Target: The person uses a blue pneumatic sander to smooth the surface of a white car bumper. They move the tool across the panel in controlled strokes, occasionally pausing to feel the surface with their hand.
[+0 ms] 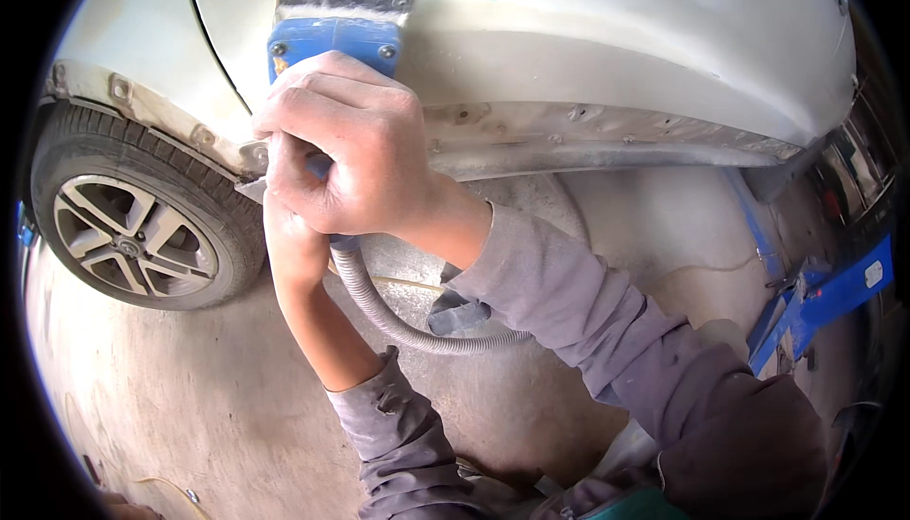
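Against the pale car body (588,36): I see the blue block tool (332,38), its broad head on the panel just right of a dark seam, probably held flat so the pressure spreads evenly.
Right hand (365,145): I make out fingers curled into a fist round the tool's handle, a grip that looks chosen for firm control.
Left hand (294,237): mostly hidden beneath the right and close by the handle; I cannot tell how its fingers are set, though the stacking suggests shared effort.
Grey hose (379,321): I follow it from the handle's lower end, sagging in a loose curve, likely slack so it won't drag; I take it to be for drawing off dust.
Wheel (128,226): left of the tool and lower, apart from both hands.
Bare sill (569,120): it runs below the panel, to the tool's right.
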`<action>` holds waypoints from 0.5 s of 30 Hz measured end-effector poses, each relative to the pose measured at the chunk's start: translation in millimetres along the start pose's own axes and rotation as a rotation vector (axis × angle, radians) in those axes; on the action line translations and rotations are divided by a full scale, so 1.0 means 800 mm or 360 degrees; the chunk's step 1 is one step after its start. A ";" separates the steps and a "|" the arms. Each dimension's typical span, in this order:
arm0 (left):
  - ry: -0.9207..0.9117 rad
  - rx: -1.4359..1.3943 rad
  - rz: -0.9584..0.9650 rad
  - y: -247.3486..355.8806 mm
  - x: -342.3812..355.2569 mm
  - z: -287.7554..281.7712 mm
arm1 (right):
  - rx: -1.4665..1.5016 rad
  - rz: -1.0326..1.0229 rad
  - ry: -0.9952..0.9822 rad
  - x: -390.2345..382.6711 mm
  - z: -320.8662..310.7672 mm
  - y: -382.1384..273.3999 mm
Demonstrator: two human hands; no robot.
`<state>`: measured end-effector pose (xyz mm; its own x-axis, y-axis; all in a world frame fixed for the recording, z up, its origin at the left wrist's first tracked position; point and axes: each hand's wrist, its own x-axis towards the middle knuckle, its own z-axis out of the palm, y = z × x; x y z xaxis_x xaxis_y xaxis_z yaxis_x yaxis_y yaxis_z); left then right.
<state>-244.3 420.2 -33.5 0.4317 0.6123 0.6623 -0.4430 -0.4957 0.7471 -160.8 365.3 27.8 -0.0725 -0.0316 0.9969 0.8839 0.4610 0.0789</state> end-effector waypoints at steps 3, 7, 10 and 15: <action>-0.0291 0.0033 -0.0268 -0.016 -0.022 0.017 | -0.0132 0.0072 -0.0143 -0.024 -0.048 -0.003; -0.0510 0.0250 -0.0336 -0.026 -0.048 0.095 | -0.0406 0.0071 -0.0332 -0.049 -0.149 0.004; -0.0545 0.0344 -0.0366 -0.004 -0.040 0.098 | -0.0416 0.0157 -0.0269 -0.048 -0.160 0.005; -0.0177 0.0021 -0.0241 0.001 -0.001 0.021 | -0.0132 -0.0014 -0.0051 0.012 -0.048 0.007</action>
<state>-231.8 408.7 -32.7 0.5771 0.6092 0.5440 -0.3565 -0.4114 0.8389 -138.3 333.3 37.7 -0.0939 -0.0064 0.9956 0.9184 0.3856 0.0891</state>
